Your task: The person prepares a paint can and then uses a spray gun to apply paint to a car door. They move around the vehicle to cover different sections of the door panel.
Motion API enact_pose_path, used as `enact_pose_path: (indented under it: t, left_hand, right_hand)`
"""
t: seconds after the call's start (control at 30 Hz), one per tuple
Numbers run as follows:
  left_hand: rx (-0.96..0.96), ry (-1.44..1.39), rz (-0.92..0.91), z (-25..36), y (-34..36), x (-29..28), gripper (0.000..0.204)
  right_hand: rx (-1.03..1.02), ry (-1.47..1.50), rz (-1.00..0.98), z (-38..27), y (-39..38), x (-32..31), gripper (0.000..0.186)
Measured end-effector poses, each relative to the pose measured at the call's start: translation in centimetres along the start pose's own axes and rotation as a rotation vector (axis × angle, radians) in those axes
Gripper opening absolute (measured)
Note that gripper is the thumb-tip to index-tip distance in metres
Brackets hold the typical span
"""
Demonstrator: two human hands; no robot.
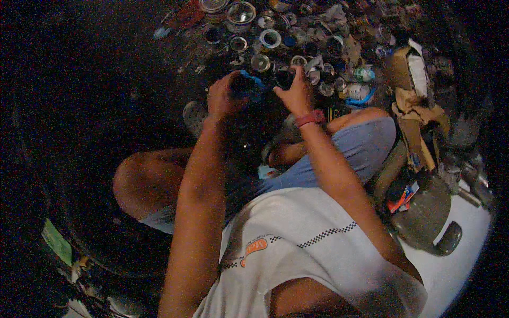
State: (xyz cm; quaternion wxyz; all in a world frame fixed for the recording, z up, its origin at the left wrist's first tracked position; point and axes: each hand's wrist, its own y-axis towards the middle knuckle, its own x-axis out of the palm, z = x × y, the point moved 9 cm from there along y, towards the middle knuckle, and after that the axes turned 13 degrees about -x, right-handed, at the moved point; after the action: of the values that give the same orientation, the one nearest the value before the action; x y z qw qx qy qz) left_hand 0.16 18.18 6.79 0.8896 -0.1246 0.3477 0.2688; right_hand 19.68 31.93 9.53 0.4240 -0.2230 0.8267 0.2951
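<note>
My left hand (225,96) is closed around the side of a dark object with a ragged blue edge (254,85); the dim light hides what kind it is. To its right, my right hand (298,96), with a red band (309,117) at the wrist, has its thumb and fingers curved about a small dark round container (284,78). A gap separates the two held things. Just beyond them lie a round metal lid or can (260,63) and other open cans.
Many used cans and jars spread across the dark floor ahead, among them a large clear-topped round container (241,14) and a white can (359,92). Torn cardboard (419,119) lies at right. A dark seat-like shape (424,212) holds an orange-and-blue item (404,198).
</note>
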Motion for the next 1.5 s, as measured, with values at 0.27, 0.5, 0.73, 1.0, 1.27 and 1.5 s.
enact_pose_path:
  t: [0.27,0.5,0.73,1.0,1.27,1.5]
  left_hand:
    - [-0.096,0.115,-0.045,0.0,-0.8,-1.0,0.09]
    - [-0.096,0.166,-0.04,2.1,-1.9,-2.8,0.091]
    - [-0.022,0.081,-0.018,0.8,-3.8,-3.0,0.088]
    - [-0.02,0.078,0.005,0.2,-4.0,-2.7,0.087]
    - [-0.095,0.161,-0.023,-0.7,-3.0,-0.7,0.089]
    - [-0.149,0.128,-0.066,-1.5,-2.5,0.6,0.085]
  right_hand:
    - [0.4,0.147,0.074,2.5,-9.6,8.0,0.084]
    - [0.308,0.286,0.005,2.0,-6.6,12.3,0.088]
    - [0.158,0.377,0.062,1.6,-6.5,13.0,0.09]
    - [0.162,0.366,-0.098,0.1,-8.8,14.1,0.087]
    - [0.406,0.507,0.322,-2.2,-8.7,9.9,0.046]
    - [0.334,0.562,0.189,-0.5,-6.3,14.0,0.018]
